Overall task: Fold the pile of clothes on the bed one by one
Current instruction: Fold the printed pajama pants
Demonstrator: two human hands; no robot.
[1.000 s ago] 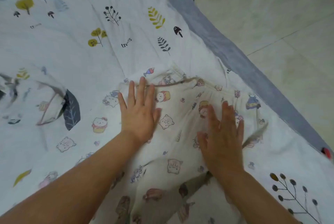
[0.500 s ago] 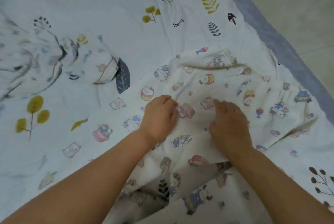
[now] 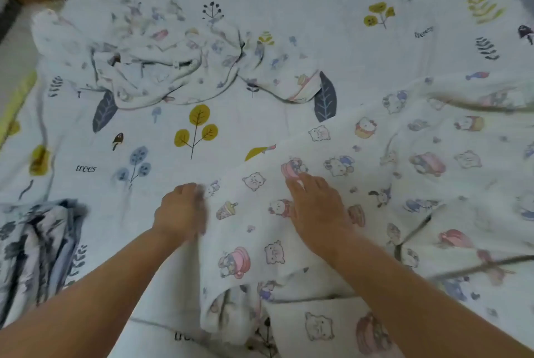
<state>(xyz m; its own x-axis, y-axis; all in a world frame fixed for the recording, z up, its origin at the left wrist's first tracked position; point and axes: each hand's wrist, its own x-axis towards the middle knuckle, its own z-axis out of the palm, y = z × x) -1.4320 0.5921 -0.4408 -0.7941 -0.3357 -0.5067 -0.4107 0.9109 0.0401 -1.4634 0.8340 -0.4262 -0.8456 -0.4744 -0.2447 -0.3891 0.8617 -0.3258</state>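
A white garment with cartoon animal prints [image 3: 404,184] lies spread across the right half of the bed. My left hand [image 3: 182,210] is at the garment's left edge with its fingers curled down onto the fabric there; the hand is blurred. My right hand [image 3: 315,207] lies flat on the garment with fingers stretched out, pressing it onto the sheet. A crumpled pile of pale printed clothes [image 3: 150,66] sits at the upper left, apart from both hands.
The bed is covered by a white sheet with tree and leaf prints [image 3: 202,132]. A grey-blue patterned cloth [image 3: 37,250] lies bunched at the lower left. The bed's left edge and a strip of floor [image 3: 11,48] show at far left.
Both hands have slid along the garment away from its waistband toward the left edge. The left hand went from flat to curled. The view has swung left, bringing the clothes pile into sight.
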